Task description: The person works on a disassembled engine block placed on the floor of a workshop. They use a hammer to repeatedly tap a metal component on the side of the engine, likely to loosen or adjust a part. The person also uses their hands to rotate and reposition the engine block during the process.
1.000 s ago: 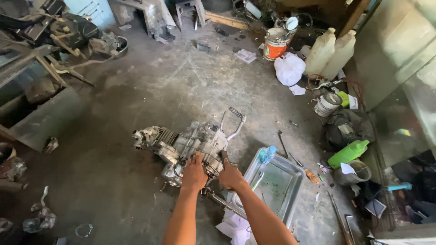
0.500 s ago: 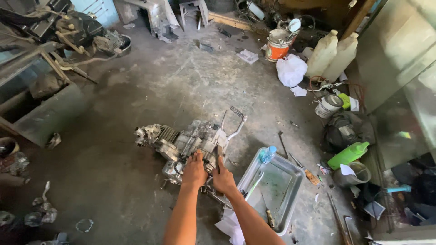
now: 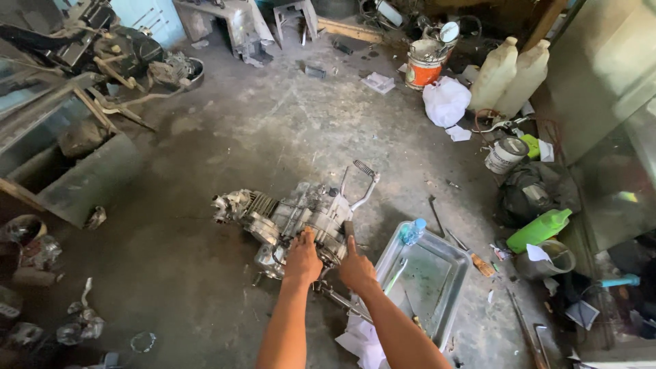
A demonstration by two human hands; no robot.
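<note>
Two tall cream plastic jugs stand side by side at the far right wall. Just left of them sits an orange-and-white bucket, with a knotted white plastic bag in front. A small grey tin with a pale label stands nearer. A green bottle lies tilted at right, and a clear bottle with a blue cap rests at the metal tray's far corner.
</note>
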